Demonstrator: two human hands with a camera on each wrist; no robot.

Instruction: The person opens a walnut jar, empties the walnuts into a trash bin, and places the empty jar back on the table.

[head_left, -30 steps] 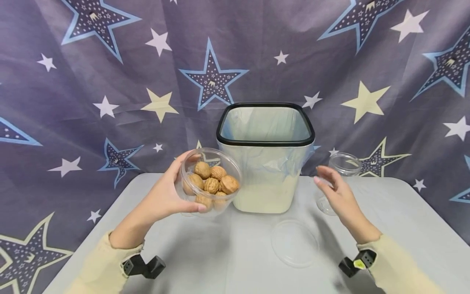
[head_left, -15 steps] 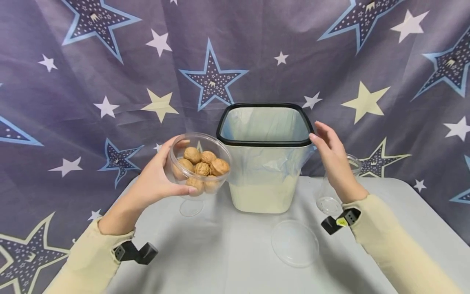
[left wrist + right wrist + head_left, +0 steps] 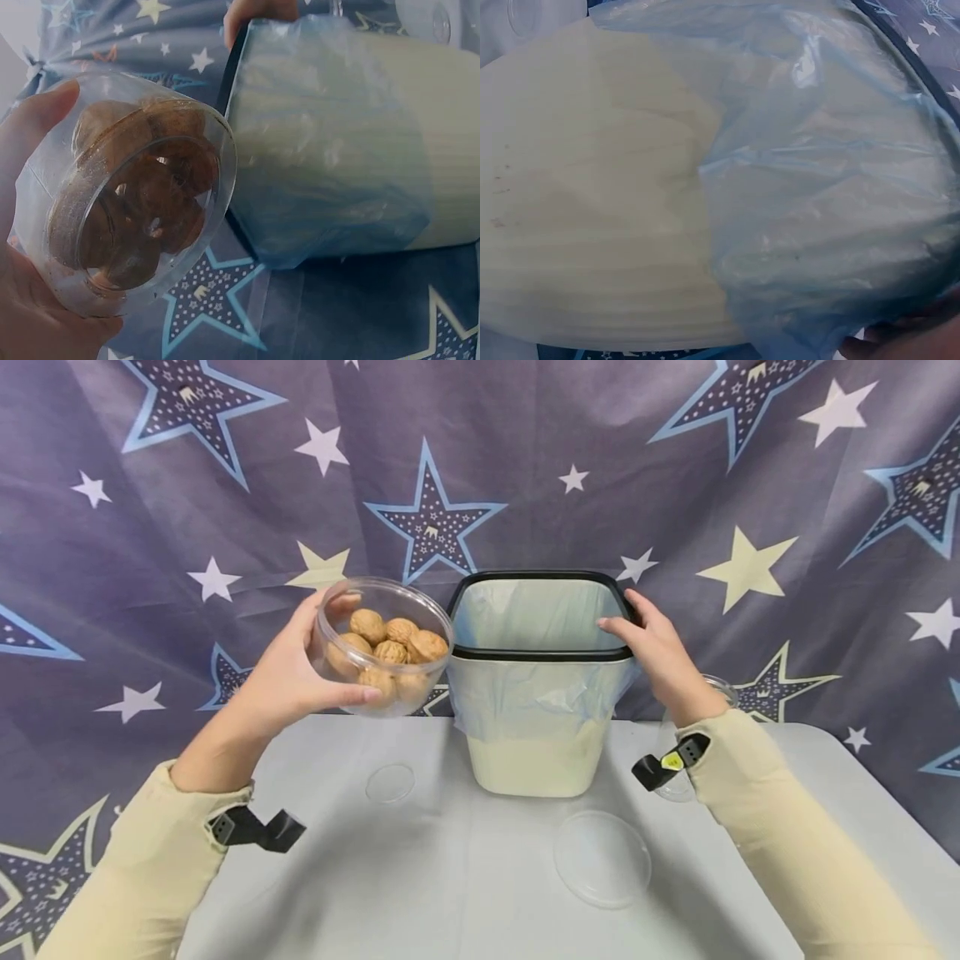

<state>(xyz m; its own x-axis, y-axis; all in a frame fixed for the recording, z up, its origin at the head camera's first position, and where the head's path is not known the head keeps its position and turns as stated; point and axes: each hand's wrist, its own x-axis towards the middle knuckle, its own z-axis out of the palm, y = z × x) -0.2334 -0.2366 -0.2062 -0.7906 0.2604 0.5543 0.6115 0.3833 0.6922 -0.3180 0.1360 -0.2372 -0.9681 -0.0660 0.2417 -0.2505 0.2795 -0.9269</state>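
Note:
My left hand (image 3: 288, 664) grips a clear plastic tub (image 3: 386, 693) from its left side, thumb along the front. Several walnuts (image 3: 391, 652) lie inside, and the tub is raised in the air, tilted a little, its right side close to the bin's rim. In the left wrist view the walnuts (image 3: 150, 195) show through the tub's base. A cream trash bin (image 3: 536, 764) with a black rim and a bluish liner bag (image 3: 540, 697) stands at the back of the table. My right hand (image 3: 660, 647) holds the bin's right rim, thumb over the inside edge.
A round clear lid (image 3: 603, 858) lies flat on the grey table (image 3: 510, 893), in front of the bin. Left of it lies a smaller clear disc (image 3: 390, 782). Behind my right forearm stands a clear jar (image 3: 675, 789), partly hidden. A star-patterned curtain (image 3: 285, 485) hangs behind.
My left hand has lifted the tub of walnuts up and to the left, to rim height. My right hand has risen from beside the jar and taken hold of the bin's rim.

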